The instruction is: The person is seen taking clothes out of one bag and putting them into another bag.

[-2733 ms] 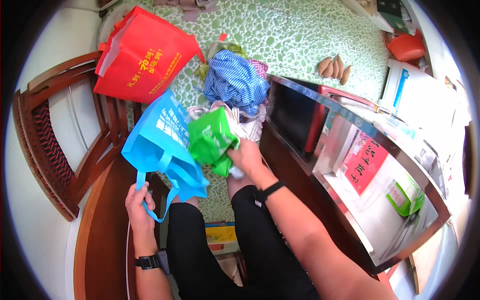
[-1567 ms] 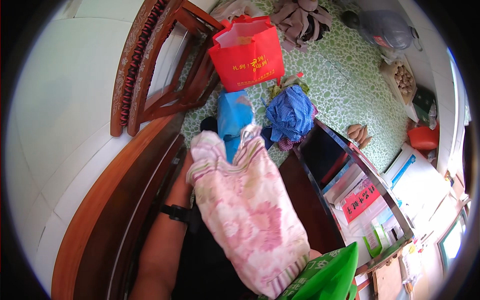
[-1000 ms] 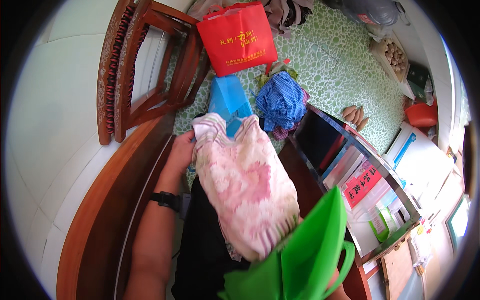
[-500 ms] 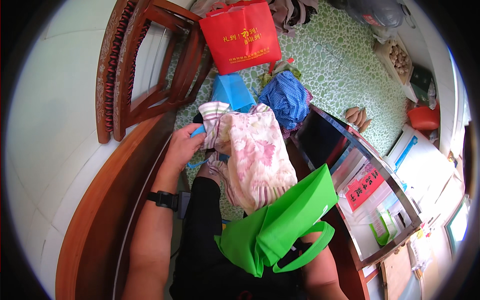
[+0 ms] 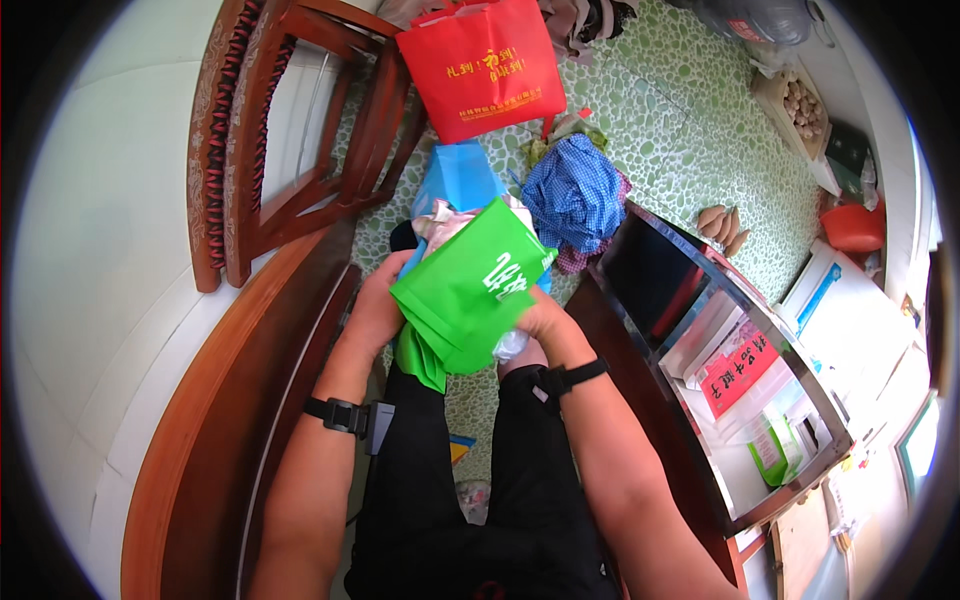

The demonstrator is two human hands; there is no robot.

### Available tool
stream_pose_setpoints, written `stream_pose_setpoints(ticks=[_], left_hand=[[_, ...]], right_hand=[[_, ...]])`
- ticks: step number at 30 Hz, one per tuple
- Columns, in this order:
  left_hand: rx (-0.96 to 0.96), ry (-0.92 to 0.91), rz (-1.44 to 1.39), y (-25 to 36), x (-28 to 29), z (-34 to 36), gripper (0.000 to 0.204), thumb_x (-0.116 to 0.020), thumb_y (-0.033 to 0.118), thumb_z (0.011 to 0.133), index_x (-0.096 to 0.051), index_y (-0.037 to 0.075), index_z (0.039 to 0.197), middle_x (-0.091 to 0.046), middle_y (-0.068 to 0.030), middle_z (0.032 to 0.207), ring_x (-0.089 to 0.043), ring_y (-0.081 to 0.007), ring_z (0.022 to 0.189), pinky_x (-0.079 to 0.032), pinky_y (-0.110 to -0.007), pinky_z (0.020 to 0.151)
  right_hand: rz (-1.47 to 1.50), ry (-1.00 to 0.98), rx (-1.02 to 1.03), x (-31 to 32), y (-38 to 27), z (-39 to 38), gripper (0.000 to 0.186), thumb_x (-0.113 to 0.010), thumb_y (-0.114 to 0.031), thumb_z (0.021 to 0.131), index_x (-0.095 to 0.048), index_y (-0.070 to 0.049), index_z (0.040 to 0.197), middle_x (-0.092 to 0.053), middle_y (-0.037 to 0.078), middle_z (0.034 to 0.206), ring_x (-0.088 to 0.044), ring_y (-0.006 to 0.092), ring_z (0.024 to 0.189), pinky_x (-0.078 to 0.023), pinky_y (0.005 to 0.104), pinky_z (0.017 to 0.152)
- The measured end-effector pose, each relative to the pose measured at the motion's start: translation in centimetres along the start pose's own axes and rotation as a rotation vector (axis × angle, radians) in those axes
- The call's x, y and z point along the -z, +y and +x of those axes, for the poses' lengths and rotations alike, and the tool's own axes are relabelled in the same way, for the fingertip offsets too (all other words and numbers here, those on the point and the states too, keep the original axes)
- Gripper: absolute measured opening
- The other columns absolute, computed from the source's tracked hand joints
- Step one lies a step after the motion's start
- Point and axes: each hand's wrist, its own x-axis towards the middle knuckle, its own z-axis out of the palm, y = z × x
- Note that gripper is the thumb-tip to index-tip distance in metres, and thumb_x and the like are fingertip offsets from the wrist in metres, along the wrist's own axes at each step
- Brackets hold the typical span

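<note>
My left hand (image 5: 380, 300) is closed on the blue bag at the left edge of a green bag (image 5: 460, 300), its fingertips partly hidden. At the green bag's right side my right hand (image 5: 540, 320) grips it, slightly blurred, with some white plastic (image 5: 510, 342) below. The green bag covers most of the pink-and-white floral cloth (image 5: 437, 222). Behind these, the blue bag (image 5: 462, 172) rises above my knees, beside a heap of blue checked fabric (image 5: 570, 190). A red bag (image 5: 480, 75) stands farther back.
A wooden chair (image 5: 270, 150) and bench edge (image 5: 200, 420) are on the left. A glass-topped cabinet (image 5: 680, 320) is on the right. Tubers (image 5: 722, 228), a crate (image 5: 795, 120), a red basin (image 5: 850, 228) and a large plastic jug (image 5: 750, 20) lie on or along the floor.
My right hand has swung the green bag forward from low right onto the pink cloth, which is now mostly covered. My left hand has moved only slightly.
</note>
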Motion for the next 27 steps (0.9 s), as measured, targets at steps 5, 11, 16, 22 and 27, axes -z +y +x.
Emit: stream_pose_setpoints(ticks=[5,11,16,22,27], left_hand=[[0.001,-0.017,-0.115,-1.2,1.9,-0.3,0.047,-0.064,0.032,0.1,-0.061,0.001,0.135,-0.069,-0.0069,0.117,-0.065,-0.0148,0.105,-0.05,-0.03,0.095],[-0.215,0.076,-0.192,-2.2,2.9,-2.2,0.082,-0.052,0.066,0.097,-0.052,-0.002,0.143,-0.068,-0.0088,0.12,-0.054,-0.0029,0.075,-0.032,-0.02,0.051],[-0.354,0.029,0.117,-0.4,2.8,-3.6,0.095,-0.08,0.055,0.08,-0.047,-0.003,0.147,-0.064,-0.0113,0.131,-0.065,-0.0203,0.099,-0.049,-0.035,0.082],[-0.222,0.08,0.441,1.7,2.5,-2.1,0.035,-0.069,0.013,0.085,-0.069,-0.004,0.115,-0.074,-0.015,0.112,-0.069,-0.0238,0.101,-0.052,-0.037,0.09],[-0.044,0.019,0.081,0.7,4.7,-0.8,0.036,-0.062,0.017,0.091,-0.069,-0.006,0.118,-0.075,-0.0112,0.104,-0.07,-0.0162,0.092,-0.054,-0.031,0.083]], right_hand=[[-0.11,-0.074,0.265,-1.1,3.0,2.8,0.063,-0.075,-0.024,0.092,-0.051,-0.007,0.148,-0.056,0.012,0.148,-0.055,0.0256,0.133,-0.044,0.0397,0.113],[-0.196,0.105,0.109,-1.6,3.4,2.8,0.063,-0.074,-0.034,0.089,-0.055,-0.006,0.142,-0.065,0.02,0.13,-0.062,0.0345,0.12,-0.049,0.0419,0.102],[-0.36,0.329,-0.074,-2.8,-3.0,1.3,0.067,-0.074,-0.039,0.086,-0.055,-0.003,0.14,-0.071,0.028,0.113,-0.067,0.0437,0.109,-0.054,0.0457,0.092],[-0.312,0.187,-0.05,-2.1,-4.3,1.3,0.084,-0.08,-0.03,0.075,-0.048,0.002,0.146,-0.068,0.033,0.113,-0.067,0.0438,0.108,-0.053,0.0439,0.094],[0.147,0.171,0.086,0.0,-1.2,0.4,0.084,-0.085,-0.015,0.083,-0.043,-0.003,0.155,-0.06,0.014,0.142,-0.057,0.0249,0.13,-0.049,0.037,0.106]])
